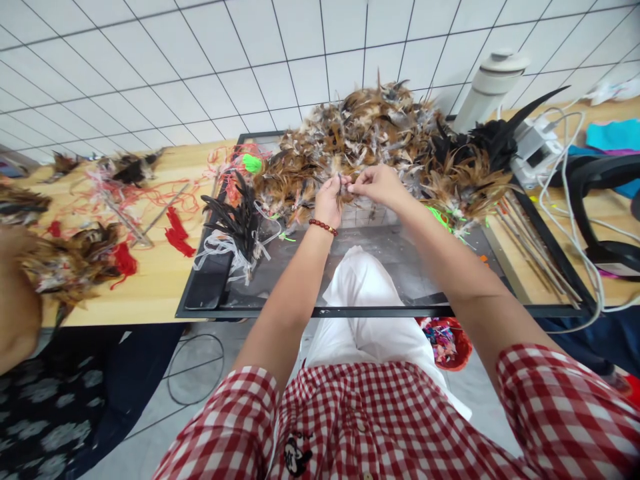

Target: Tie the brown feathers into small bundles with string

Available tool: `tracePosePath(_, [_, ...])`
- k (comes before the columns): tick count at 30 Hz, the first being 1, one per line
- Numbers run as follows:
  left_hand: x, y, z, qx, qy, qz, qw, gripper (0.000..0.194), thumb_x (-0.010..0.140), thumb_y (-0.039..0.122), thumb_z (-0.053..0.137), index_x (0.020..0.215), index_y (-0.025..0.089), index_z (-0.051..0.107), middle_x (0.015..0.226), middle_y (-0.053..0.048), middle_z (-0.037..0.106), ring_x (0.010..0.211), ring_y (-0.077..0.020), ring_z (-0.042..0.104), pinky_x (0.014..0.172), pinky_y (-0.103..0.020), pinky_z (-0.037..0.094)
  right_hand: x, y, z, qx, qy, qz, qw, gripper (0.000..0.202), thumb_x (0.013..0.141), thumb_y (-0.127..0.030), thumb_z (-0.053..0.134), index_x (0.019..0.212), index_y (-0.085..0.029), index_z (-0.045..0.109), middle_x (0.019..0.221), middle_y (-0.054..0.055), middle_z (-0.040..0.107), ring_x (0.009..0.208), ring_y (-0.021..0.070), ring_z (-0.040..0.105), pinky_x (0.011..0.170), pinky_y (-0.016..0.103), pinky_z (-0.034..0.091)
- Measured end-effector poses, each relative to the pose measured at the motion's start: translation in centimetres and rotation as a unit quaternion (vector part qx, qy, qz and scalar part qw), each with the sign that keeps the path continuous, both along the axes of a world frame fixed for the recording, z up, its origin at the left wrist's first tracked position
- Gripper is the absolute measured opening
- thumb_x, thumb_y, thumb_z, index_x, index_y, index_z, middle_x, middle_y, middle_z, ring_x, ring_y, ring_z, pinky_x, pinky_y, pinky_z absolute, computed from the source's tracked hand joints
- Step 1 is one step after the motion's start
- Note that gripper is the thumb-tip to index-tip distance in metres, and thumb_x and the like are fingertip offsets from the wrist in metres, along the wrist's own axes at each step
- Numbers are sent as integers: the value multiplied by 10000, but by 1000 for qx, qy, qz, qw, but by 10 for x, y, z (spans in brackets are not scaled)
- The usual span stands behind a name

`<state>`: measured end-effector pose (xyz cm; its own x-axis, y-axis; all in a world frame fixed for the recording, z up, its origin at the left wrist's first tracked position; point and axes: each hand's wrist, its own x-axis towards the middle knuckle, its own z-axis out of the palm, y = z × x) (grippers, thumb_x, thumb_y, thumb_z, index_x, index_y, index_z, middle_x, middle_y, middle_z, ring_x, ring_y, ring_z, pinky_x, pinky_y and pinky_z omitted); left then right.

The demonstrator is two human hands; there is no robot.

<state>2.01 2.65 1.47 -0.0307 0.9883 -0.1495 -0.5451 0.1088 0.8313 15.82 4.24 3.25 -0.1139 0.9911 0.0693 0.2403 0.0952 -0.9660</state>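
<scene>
My left hand [329, 199], a beaded bracelet [323, 227] at its wrist, pinches a small feather whose brown tip rises above the fingers. Close beside it, my right hand [381, 185] has thumb and fingers pressed together; whatever is between them is too small to make out. Both hands hover over the front of a large heap of brown feathers [370, 133]. To their left lies a bunch of black feathers [244, 217] with white ties [220, 248]. On the right are brown feathers with green strands [440, 217].
A dark-framed glass panel [290, 280] lies under the heap. Behind it stands a white bottle [493, 87]; white cables [567, 200] and thin sticks [537, 250] lie right. Red ties [179, 232] lie left, near another person's arm [17, 300]. A red basket [457, 360] sits below.
</scene>
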Motion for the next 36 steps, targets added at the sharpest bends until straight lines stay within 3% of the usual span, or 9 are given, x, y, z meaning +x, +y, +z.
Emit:
tracePosePath(3, [1,-1,-1,-3,46,-4,999,324,902,492,735,826,188,650,589,67,513,470,-27,445,478,-152,381,12,2,10,57,15,-20,998,129,715,-165,857,718,-165,728,607,-16,655,657,127,613,681,264,520])
tracePosePath(6, [4,-4,0,3,72,-34,997,351,887,492,753,764,187,630,524,79,425,425,-20,362,432,-153,309,14,-3,20,51,74,36,995,112,744,-166,845,827,-171,772,742,-4,742,709,116,646,754,267,552])
tracePosePath(12, [6,-13,8,14,70,-115,991,388,894,453,759,704,170,574,496,82,400,402,-10,309,417,-146,269,12,-14,28,-27,128,157,979,261,688,-315,931,860,-189,780,711,-7,758,645,120,649,654,260,569])
tracePosePath(17, [4,-16,12,-5,65,-143,988,394,911,416,744,682,166,543,495,86,374,397,-8,294,416,-140,272,16,-8,23,-13,122,111,986,258,710,-342,929,769,-170,747,591,-19,681,534,80,534,520,212,439])
tracePosePath(23, [2,-10,5,31,90,-149,984,280,881,294,778,704,158,609,569,46,542,441,-29,425,453,-159,339,8,-6,18,42,62,47,996,214,792,-218,833,678,-188,654,593,-16,620,656,134,606,670,263,475])
tracePosePath(26, [1,-5,1,59,90,-133,985,251,826,280,828,718,160,636,658,21,644,535,-56,544,529,-170,434,2,-7,16,105,-21,-3,994,159,804,-154,750,683,-193,654,668,3,647,792,179,635,763,299,482])
tracePosePath(31, [-1,-1,-2,76,130,-62,987,259,839,255,801,660,166,636,569,44,583,563,-57,540,623,-169,467,-1,-2,11,152,-90,-36,984,111,841,-212,697,732,-195,707,735,29,695,827,194,637,793,322,489])
tracePosePath(33, [-4,2,-3,67,120,-13,990,232,874,218,748,674,166,644,584,47,585,568,-48,543,640,-167,461,4,2,8,156,-134,-28,978,81,819,-234,739,746,-199,736,748,34,715,834,202,650,793,325,495])
tracePosePath(36, [-10,9,-4,40,80,60,994,197,891,241,727,725,176,644,635,51,600,595,-44,573,666,-174,477,12,4,4,122,-290,37,948,110,686,-203,861,669,-214,752,688,36,713,851,235,683,793,333,498])
